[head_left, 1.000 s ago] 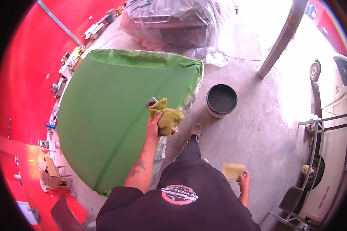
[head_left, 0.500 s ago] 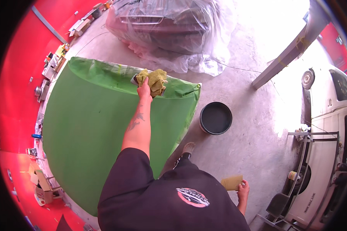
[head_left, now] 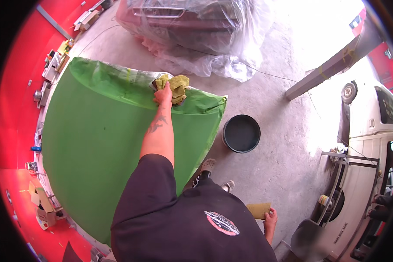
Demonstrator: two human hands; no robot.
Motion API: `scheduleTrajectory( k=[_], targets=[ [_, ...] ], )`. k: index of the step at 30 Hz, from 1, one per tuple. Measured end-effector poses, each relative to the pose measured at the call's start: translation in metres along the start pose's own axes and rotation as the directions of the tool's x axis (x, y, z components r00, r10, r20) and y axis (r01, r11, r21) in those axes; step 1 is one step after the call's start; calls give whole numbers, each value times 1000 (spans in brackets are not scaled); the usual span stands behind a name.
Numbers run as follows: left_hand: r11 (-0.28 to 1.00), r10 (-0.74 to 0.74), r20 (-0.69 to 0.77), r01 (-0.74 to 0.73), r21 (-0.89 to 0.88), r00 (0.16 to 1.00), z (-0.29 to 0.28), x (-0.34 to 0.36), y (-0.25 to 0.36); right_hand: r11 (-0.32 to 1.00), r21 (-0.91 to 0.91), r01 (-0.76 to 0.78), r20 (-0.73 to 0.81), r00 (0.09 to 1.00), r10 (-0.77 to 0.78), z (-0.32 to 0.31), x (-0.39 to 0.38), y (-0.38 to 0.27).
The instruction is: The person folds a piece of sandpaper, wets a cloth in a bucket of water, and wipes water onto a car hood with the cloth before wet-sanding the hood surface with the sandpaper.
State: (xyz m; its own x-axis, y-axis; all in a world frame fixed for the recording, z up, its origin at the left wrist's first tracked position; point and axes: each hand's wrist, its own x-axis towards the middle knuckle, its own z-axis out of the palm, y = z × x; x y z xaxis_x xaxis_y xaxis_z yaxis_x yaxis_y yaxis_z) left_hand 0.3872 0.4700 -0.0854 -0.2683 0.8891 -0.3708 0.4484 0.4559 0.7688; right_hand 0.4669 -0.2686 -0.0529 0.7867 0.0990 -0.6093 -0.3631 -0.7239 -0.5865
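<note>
While the left hand point(head_left: 163, 94) grips a crumpled yellow cloth point(head_left: 178, 85) at 11 o'clock, the right hand point(head_left: 270, 219) pinches a tan sheet point(head_left: 258, 210) at 5 o'clock, beside the dark shirt point(head_left: 174, 218). The cloth is positioned over the far border of the green panel point(head_left: 96, 148), which extends clockwise from 7 to 1 o'clock; contact beneath the cloth is hidden. The black bucket point(head_left: 226, 142) stands on the concrete floor point(head_left: 288, 144) at 3 o'clock, near the panel. The plastic-covered vehicle point(head_left: 196, 35) is at 12 o'clock, the post point(head_left: 323, 72) at 2 o'clock, the white van point(head_left: 358, 183) between 3 and 4 o'clock.
</note>
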Motion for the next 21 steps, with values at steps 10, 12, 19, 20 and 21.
scheduleTrajectory(
  k=[10, 12, 19, 20, 21],
  targets=[
    [972, -53, -65, 66, 225, 996, -13, -13, 23, 978, 179, 111, -39, 994, -106, -3, 7, -57],
    [982, -38, -70, 50, 182, 997, -21, -16, 24, 977, 159, 139, -34, 990, -135, -1, 11, -79],
    [782, 601, -96, -608, -135, 794, -62, -145, 41, 826, 521, 216, 42, 960, -278, 13, 23, -142],
    [673, 699, -10, -663, -327, 715, -56, -157, 14, 717, 666, 203, 58, 945, -322, 19, 23, -156],
    [712, 682, 196, -578, -398, 705, -49, -195, -1, 582, 793, 179, 43, 937, -348, 24, 23, -168]
  ],
)
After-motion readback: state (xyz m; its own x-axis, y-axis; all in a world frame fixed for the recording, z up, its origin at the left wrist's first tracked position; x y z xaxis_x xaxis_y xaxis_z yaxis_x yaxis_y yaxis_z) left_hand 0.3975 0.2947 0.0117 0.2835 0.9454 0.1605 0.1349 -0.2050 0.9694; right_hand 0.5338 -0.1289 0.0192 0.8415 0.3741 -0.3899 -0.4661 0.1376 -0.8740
